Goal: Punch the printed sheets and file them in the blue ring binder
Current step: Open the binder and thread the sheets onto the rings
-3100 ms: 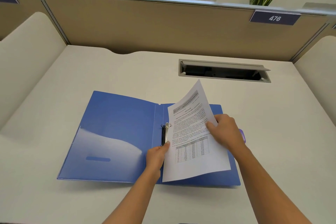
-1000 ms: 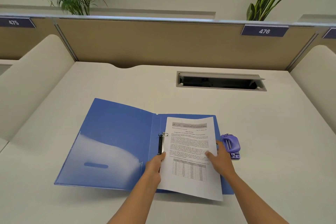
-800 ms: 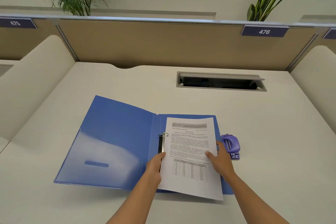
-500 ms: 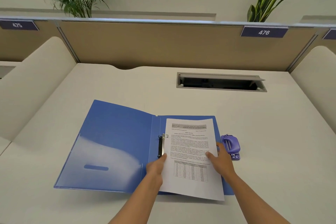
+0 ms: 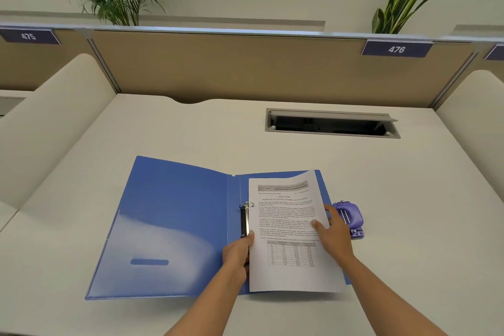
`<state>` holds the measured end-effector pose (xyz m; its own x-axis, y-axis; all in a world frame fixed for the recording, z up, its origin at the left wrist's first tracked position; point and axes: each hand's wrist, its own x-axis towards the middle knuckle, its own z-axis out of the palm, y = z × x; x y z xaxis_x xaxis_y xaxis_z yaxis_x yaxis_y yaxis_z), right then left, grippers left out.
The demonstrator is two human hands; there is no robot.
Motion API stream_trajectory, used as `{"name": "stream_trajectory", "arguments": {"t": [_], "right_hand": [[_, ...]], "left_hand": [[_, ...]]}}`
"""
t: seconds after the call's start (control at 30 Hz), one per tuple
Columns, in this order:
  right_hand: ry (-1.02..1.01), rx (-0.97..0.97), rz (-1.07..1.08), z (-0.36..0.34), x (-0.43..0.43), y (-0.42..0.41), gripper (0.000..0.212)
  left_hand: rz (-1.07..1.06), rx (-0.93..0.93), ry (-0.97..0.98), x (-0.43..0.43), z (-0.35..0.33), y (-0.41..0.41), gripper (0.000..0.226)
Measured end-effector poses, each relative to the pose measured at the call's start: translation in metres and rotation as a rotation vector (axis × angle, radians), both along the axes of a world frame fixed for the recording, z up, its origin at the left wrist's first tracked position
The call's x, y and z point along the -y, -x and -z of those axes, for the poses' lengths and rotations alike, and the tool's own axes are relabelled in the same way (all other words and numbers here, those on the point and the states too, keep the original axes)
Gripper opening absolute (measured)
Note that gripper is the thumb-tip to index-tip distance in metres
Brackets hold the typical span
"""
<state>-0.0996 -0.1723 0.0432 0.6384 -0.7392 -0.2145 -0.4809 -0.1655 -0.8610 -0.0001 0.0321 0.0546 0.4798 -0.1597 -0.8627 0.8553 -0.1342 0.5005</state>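
Printed sheets [image 5: 289, 229] on open binder [image 5: 174, 226]

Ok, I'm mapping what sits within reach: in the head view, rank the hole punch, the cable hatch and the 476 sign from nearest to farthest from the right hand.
From the right hand:
1. Hole punch, just beside it on its right, next to the binder.
2. Cable hatch, farther back, set in the desk.
3. 476 sign, farthest, up on the partition.
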Motion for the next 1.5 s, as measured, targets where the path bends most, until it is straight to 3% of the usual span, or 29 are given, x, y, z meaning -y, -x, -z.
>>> {"name": "stream_trajectory", "arguments": {"t": [0.3, 0.77, 0.93, 1.5], "right_hand": [[-0.025, 0.011, -0.006, 0.000, -0.003, 0.004, 0.042], [-0.322, 0.059, 0.060, -0.015, -0.001, 0.006, 0.033], [-0.376, 0.046, -0.010, -0.026, 0.003, 0.005, 0.029], [0.141, -0.148, -0.446, -0.161, -0.043, -0.055, 0.038]], "left_hand": [[0.004, -0.016, 0.031, -0.001, -0.007, 0.003, 0.025], [0.008, 0.023, 0.017, -0.004, 0.003, 0.002, 0.027], [0.009, 0.025, 0.022, -0.004, 0.006, 0.000, 0.028], [0.052, -0.058, 0.035, -0.007, 0.001, -0.001, 0.035]]}}
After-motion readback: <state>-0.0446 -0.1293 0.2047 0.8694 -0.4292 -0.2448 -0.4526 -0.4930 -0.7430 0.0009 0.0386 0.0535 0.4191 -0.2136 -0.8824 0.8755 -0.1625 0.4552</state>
